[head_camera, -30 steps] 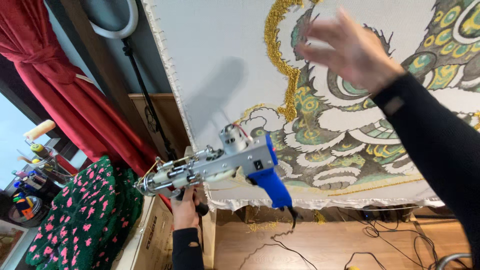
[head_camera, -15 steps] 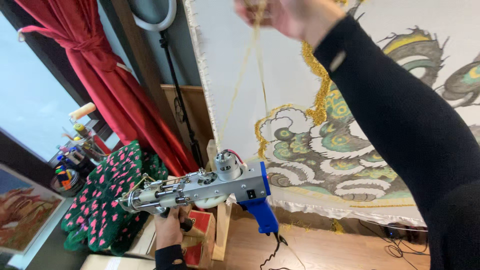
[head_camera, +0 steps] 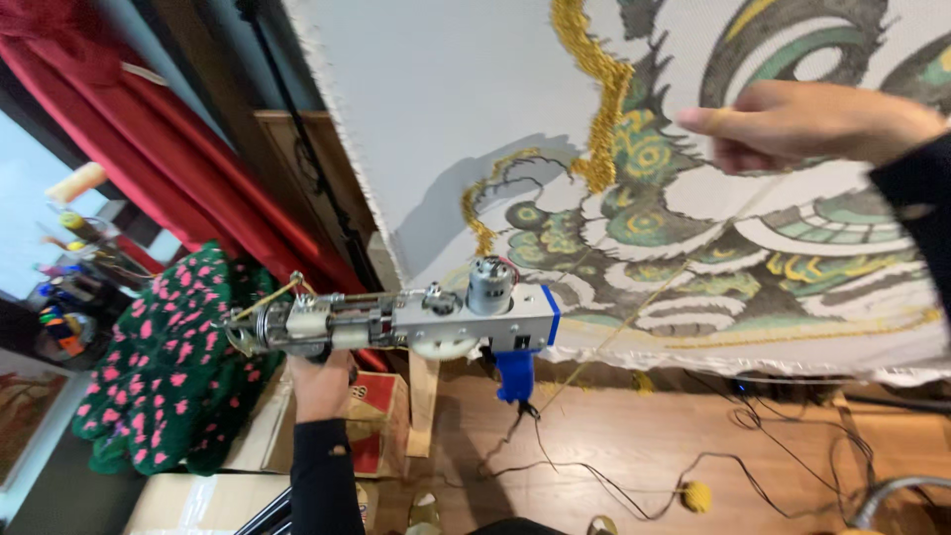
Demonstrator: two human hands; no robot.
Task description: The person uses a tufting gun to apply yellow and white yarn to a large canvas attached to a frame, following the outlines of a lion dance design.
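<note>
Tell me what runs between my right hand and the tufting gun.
In the head view, a thin yellow yarn strand slants from the right hand down toward the tufting gun, crossing the stretched painted cloth.

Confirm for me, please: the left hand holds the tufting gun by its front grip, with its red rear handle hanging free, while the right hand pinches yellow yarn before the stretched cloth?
Not quite: in the head view the rear handle of the tufting gun is blue, not red. The rest stands: left hand on the front grip, right hand pinching yellow yarn before the stretched cloth.
</note>
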